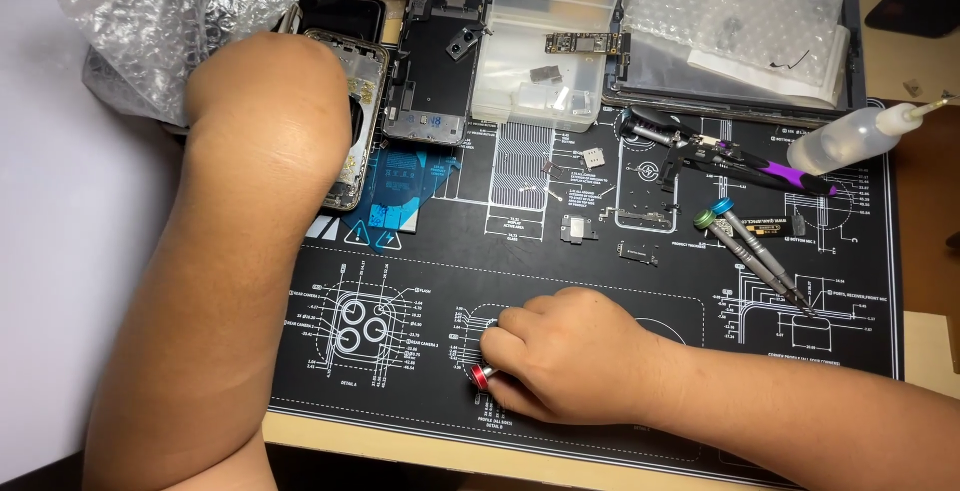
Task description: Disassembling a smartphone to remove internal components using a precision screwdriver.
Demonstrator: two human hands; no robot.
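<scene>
A: Your right hand [570, 356] is curled shut around a small screwdriver with a red cap [481, 375]; the cap pokes out on the thumb side, low on the black repair mat [600, 281], and the tip is hidden under your fingers.

B: And my left?

A: Your left hand [345, 121] is tucked behind your own forearm, up by the opened phone back housing [362, 101]; I cannot tell whether it is gripping or only resting there.

B: What step would you call this?

A: My guess is you are picking up a driver while the phone lies apart; the next move calls for a steady hold and a matching bit, since the loose small metal parts [580, 226] on the mat would scatter easily.

B: What is marked around me?

A: The mat carries white line diagrams; a camera-cluster drawing [360, 329] sits just left of your right hand; a blue adhesive sheet [405, 186] lies below the housing; a clear plastic tray [545, 41] stands at top centre; bubble wrap [190, 11] bunches top left; a white squeeze bottle [850, 141] lies at right, near two drivers with blue and green caps [750, 251].
</scene>
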